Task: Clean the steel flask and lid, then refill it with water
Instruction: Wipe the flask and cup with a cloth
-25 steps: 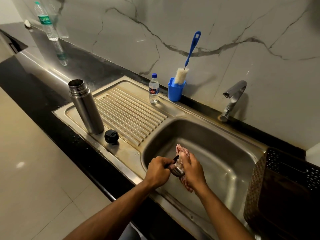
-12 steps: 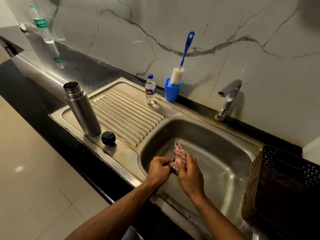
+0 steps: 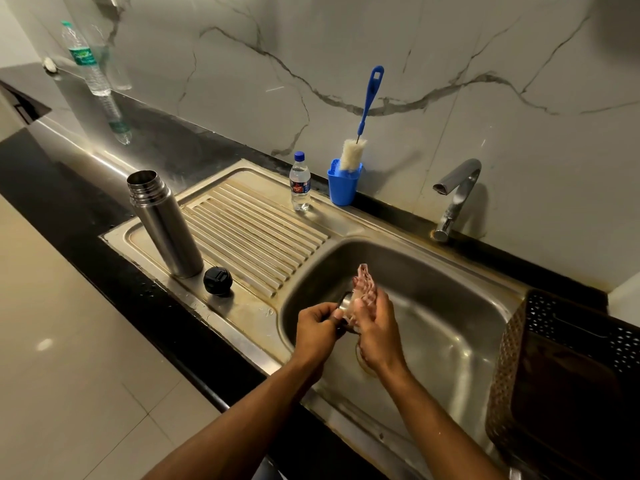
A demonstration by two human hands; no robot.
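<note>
- Over the sink basin we have our left hand curled round a small steel lid cup, and our right hand pressing a pinkish cloth against it, fingers wrapped over the cloth.
- So the lid, we judge, is mid-scrub and not finished.
- The steel flask stands upright and uncapped at the left end of the ribbed drainboard, well apart from our hands; whether it is washed yet we cannot tell.
- Its black stopper sits just beside the flask's base.
- The tap shows no water running.
- The bottle brush stands in its blue holder, with a small water bottle beside it.
- Rinsing, refilling and closing up all look to be ahead.
</note>
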